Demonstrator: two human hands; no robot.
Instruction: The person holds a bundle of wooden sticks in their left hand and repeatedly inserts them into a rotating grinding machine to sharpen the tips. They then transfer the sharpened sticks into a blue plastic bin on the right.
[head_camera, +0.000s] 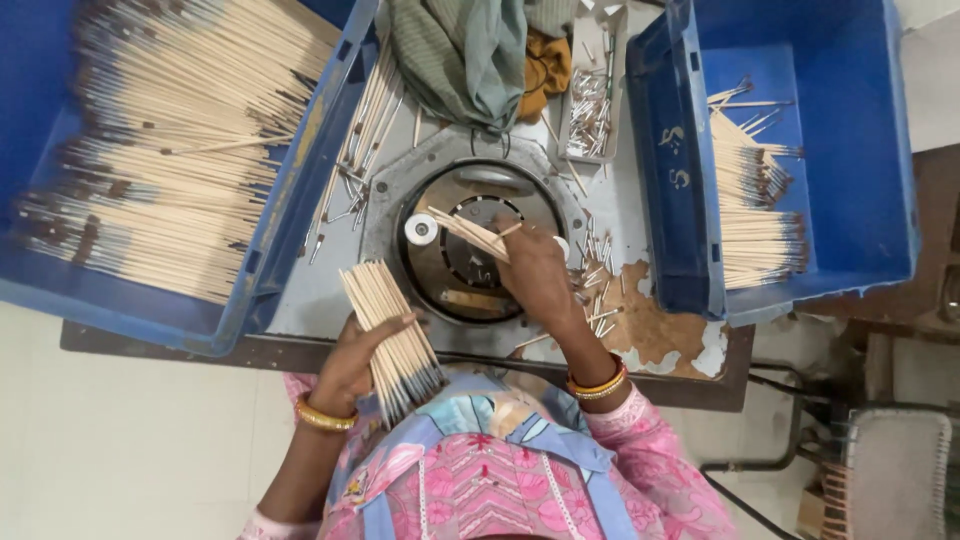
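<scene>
Brush bundle (390, 335) in left hand (350, 365) — fingers wrapped round.

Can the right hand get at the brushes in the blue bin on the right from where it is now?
Probably yes. The right hand sits over the round machine plate holding a few brushes, and the blue bin stands open-topped beside it. Only the bin's near wall lies between, so the stacked brushes need a lift over.

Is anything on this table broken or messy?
Yes. The table top is peeling near the right hand, with brown patches bare. Loose sticks lie scattered there, outside the blue bins.
</scene>
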